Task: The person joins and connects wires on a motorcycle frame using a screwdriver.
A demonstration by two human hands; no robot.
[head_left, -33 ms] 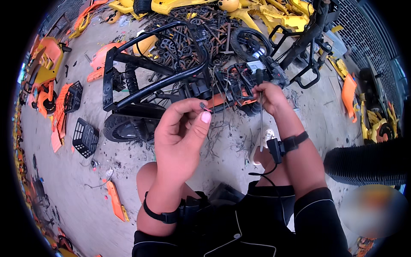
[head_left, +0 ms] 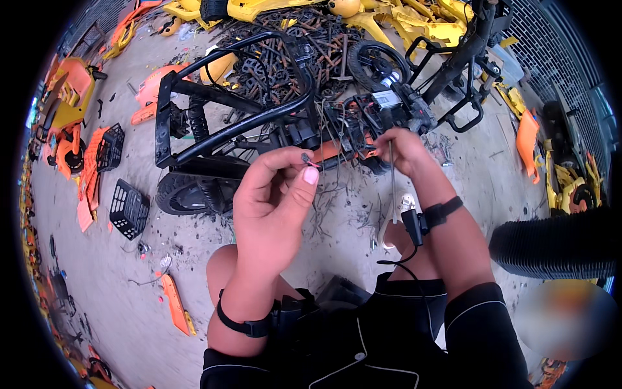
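Note:
Between the thumb and forefinger of my left hand [head_left: 269, 223] is a small dark connector [head_left: 306, 157] with short red wire. My right hand [head_left: 407, 150] is closed on a screwdriver [head_left: 392, 188], its long shaft hanging down over the floor. That hand is beside the exposed wiring [head_left: 350, 117] of a stripped electric scooter, below a silver box [head_left: 387, 99]. The scooter's black tubular frame [head_left: 246, 123] lies across the space beyond my hands. Most of the screwdriver's handle is hidden by my fingers.
A scooter wheel [head_left: 188, 194] is at the left, near a black plastic crate [head_left: 128, 211]. Behind the frame is a heap of rusty metal parts [head_left: 330, 48], with yellow panels [head_left: 414, 29] beyond. A black ribbed object [head_left: 554, 253] stands at the right; orange panels are scattered about.
My right hand has shifted slightly left and down, and the screwdriver has moved with it. My left hand keeps its pinch in nearly the same place.

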